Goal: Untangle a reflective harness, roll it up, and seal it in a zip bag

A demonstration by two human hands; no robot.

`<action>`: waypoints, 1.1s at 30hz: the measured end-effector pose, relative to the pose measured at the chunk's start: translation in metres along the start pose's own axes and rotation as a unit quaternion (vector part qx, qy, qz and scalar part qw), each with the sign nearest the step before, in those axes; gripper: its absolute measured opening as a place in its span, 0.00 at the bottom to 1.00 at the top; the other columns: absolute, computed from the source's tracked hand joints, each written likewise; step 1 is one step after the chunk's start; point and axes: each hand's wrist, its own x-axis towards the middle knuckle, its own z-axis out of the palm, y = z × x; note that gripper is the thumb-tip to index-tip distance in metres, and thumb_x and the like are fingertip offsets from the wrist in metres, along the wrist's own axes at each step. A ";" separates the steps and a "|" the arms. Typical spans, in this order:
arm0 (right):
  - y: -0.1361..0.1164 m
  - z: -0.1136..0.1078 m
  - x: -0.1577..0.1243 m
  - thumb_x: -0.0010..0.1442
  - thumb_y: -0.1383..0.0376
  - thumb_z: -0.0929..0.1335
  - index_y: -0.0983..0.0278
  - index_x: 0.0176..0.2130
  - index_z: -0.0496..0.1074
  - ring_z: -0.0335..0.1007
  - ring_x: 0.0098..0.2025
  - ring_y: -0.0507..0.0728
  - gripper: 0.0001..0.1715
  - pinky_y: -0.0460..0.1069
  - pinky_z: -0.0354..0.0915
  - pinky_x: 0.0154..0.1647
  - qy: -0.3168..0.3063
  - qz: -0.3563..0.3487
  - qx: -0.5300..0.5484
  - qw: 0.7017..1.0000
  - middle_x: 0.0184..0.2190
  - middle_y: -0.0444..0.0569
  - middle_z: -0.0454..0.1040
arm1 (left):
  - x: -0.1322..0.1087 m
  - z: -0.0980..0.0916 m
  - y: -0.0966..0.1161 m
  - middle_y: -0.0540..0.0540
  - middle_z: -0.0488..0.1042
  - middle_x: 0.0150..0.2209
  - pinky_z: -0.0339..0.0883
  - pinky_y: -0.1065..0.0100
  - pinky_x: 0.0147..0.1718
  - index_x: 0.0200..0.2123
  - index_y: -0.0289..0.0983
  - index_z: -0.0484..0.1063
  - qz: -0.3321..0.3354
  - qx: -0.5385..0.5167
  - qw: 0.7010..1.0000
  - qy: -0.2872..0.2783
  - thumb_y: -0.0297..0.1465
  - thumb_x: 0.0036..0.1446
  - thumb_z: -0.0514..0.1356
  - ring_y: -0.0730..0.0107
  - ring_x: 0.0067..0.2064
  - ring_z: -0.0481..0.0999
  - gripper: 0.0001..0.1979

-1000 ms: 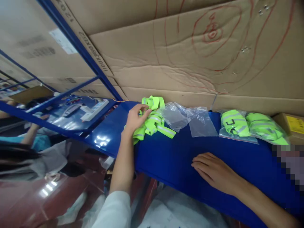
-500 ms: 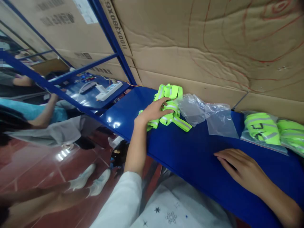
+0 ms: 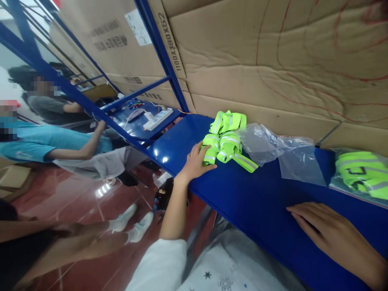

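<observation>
Rolled neon-yellow reflective straps (image 3: pixel 229 144) with silver stripes lie in a loose pile on the blue table, one strap end trailing to the right. At the pile's left edge is my left hand (image 3: pixel 194 162), thumb and fingers spread and touching the nearest roll without closing round it. My right hand (image 3: pixel 324 224) rests low over the table at the right, empty, fingers stretched out side by side. Between the pile and the right side lie clear plastic bags (image 3: pixel 298 157), flat and overlapping. A filled clear bag (image 3: pixel 360 173) holds another neon strap with a black buckle.
Cardboard (image 3: pixel 218 81) stands along the table's back edge. A blue metal frame (image 3: pixel 165 60) rises at the left, with a white power strip (image 3: pixel 158 119) on the surface beyond. Co-workers sit to the left, one in a blue shirt (image 3: pixel 69 141).
My left hand has drawn back from the top of the strap pile to its lower left edge. The view has shifted left; my right hand stays over the table.
</observation>
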 end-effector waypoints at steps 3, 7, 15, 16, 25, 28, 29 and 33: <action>0.001 0.001 -0.001 0.74 0.55 0.62 0.54 0.52 0.79 0.83 0.47 0.62 0.18 0.60 0.76 0.50 -0.004 0.004 0.003 1.000 0.49 0.45 0.84 | 0.003 0.011 0.004 0.35 0.53 0.75 0.57 0.42 0.68 0.71 0.43 0.60 0.008 0.005 0.999 0.054 0.53 0.61 0.63 0.45 0.76 0.52 0.40; 0.002 0.002 -0.003 0.74 0.55 0.62 0.54 0.52 0.79 0.83 0.47 0.63 0.18 0.61 0.76 0.50 -0.003 0.004 0.001 1.000 0.49 0.44 0.84 | 0.001 0.011 0.006 0.39 0.59 0.74 0.58 0.45 0.69 0.69 0.41 0.64 -0.016 0.018 0.997 0.070 0.43 0.62 0.64 0.44 0.74 0.56 0.34; 0.002 0.001 0.000 0.73 0.56 0.63 0.54 0.51 0.81 0.83 0.46 0.62 0.18 0.59 0.78 0.49 0.000 0.008 0.010 1.000 0.48 0.44 0.84 | 0.001 0.012 0.010 0.40 0.72 0.65 0.63 0.51 0.65 0.64 0.40 0.70 -0.058 -0.032 0.990 0.128 0.36 0.61 0.61 0.47 0.68 0.67 0.28; 0.001 0.001 0.001 0.74 0.55 0.63 0.54 0.50 0.81 0.83 0.46 0.61 0.18 0.59 0.78 0.48 -0.001 0.009 0.008 1.000 0.48 0.44 0.84 | 0.001 0.013 0.010 0.39 0.73 0.64 0.64 0.52 0.64 0.63 0.41 0.71 -0.069 -0.047 0.987 0.138 0.36 0.61 0.61 0.47 0.66 0.69 0.27; 0.008 0.009 -0.006 0.73 0.54 0.63 0.53 0.51 0.81 0.84 0.47 0.62 0.19 0.59 0.79 0.49 0.003 0.001 0.000 1.000 0.48 0.45 0.84 | 0.010 0.006 -0.022 0.45 0.79 0.37 0.72 0.63 0.43 0.44 0.34 0.77 -0.243 -0.272 0.890 0.273 0.37 0.69 0.55 0.65 0.39 0.79 0.15; 0.010 0.015 -0.007 0.72 0.55 0.64 0.52 0.51 0.81 0.84 0.46 0.61 0.18 0.58 0.79 0.48 0.023 0.002 0.004 1.000 0.48 0.44 0.84 | 0.009 -0.003 -0.024 0.48 0.76 0.34 0.73 0.66 0.37 0.41 0.33 0.74 -0.275 -0.353 0.846 0.289 0.46 0.70 0.57 0.71 0.33 0.76 0.20; 0.009 0.016 -0.006 0.72 0.55 0.64 0.52 0.50 0.81 0.84 0.46 0.61 0.18 0.57 0.80 0.48 0.030 0.004 0.005 1.000 0.47 0.44 0.84 | 0.007 -0.006 -0.022 0.48 0.76 0.34 0.73 0.66 0.36 0.41 0.33 0.74 -0.276 -0.373 0.837 0.291 0.48 0.69 0.58 0.71 0.33 0.76 0.22; 0.001 0.012 0.003 0.73 0.56 0.63 0.54 0.49 0.81 0.84 0.45 0.59 0.18 0.55 0.80 0.45 0.029 0.018 0.031 0.999 0.45 0.45 0.84 | -0.008 -0.023 0.004 0.44 0.79 0.34 0.70 0.65 0.34 0.37 0.36 0.75 -0.247 -0.423 0.822 0.291 0.49 0.66 0.54 0.64 0.35 0.77 0.22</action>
